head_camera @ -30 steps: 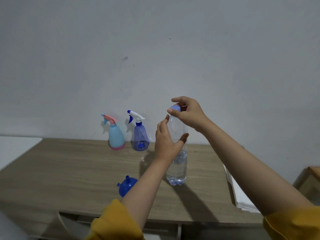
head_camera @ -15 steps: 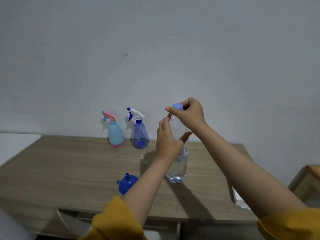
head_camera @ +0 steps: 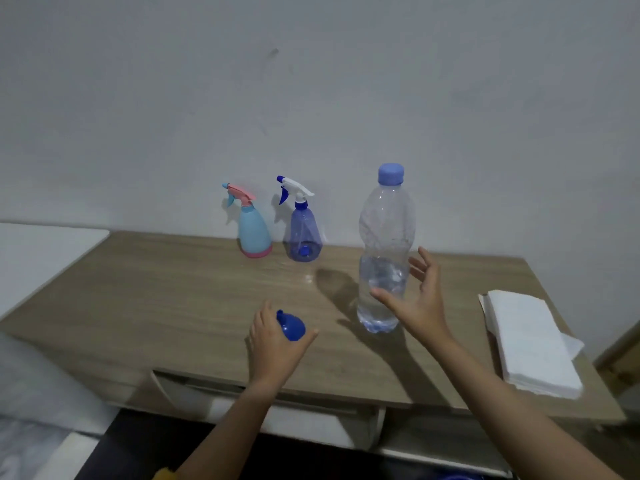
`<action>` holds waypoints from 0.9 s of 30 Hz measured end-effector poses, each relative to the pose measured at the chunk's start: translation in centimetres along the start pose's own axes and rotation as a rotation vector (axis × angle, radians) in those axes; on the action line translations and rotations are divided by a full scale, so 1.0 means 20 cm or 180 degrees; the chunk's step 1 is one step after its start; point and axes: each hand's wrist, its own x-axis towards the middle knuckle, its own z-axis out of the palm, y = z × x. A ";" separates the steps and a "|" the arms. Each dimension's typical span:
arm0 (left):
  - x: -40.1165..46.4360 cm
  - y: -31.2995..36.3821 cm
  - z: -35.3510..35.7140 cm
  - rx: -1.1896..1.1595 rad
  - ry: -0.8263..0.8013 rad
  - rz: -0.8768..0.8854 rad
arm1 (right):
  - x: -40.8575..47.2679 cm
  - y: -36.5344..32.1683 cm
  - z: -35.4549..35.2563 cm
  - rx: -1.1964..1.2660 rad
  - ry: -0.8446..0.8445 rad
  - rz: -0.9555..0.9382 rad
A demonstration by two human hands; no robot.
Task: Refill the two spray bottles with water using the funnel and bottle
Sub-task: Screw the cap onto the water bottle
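A wooden table [head_camera: 138,289] holds 2 spray bottles by the wall, a light blue spray bottle [head_camera: 254,233] and a dark blue spray bottle [head_camera: 303,233], both with trigger heads on. The capped water bottle [head_camera: 383,258] stands half full. The left hand [head_camera: 273,344] curls around the blue funnel [head_camera: 291,326]; the right hand [head_camera: 420,299] hovers beside the bottle, fingers spread. Refilling seems all ahead.

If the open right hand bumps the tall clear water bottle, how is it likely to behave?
The water bottle is tall and narrow-based, so it may tip, though its water sits low and should steady it. Only partly filled, it is probably light for its size. Its thin clear wall looks dented, so it would likely flex when squeezed.
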 end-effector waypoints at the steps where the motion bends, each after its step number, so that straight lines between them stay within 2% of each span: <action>1: 0.01 -0.06 0.00 0.0021 -0.0066 -0.0150 | -0.01 0.03 0.02 -0.0039 -0.0005 0.0026; 4: 0.04 -0.15 0.02 0.0011 -0.0245 -0.0308 | -0.01 0.07 0.08 -0.0041 0.0061 0.0042; 10: 0.14 -0.20 0.07 0.0147 -0.0510 -0.0176 | 0.02 0.12 0.21 -0.0056 0.0389 -0.0189; 15: 0.19 -0.20 0.11 0.0167 -0.0406 0.0096 | 0.07 0.17 0.25 -0.0136 0.0703 -0.0092; 21: 0.40 0.04 0.27 -0.0025 -0.0518 0.0422 | 0.23 0.20 0.23 -0.0115 0.0963 0.0130; 27: 0.72 0.38 0.50 0.0064 -0.0715 0.0826 | 0.52 0.26 0.18 -0.0213 0.1172 -0.0205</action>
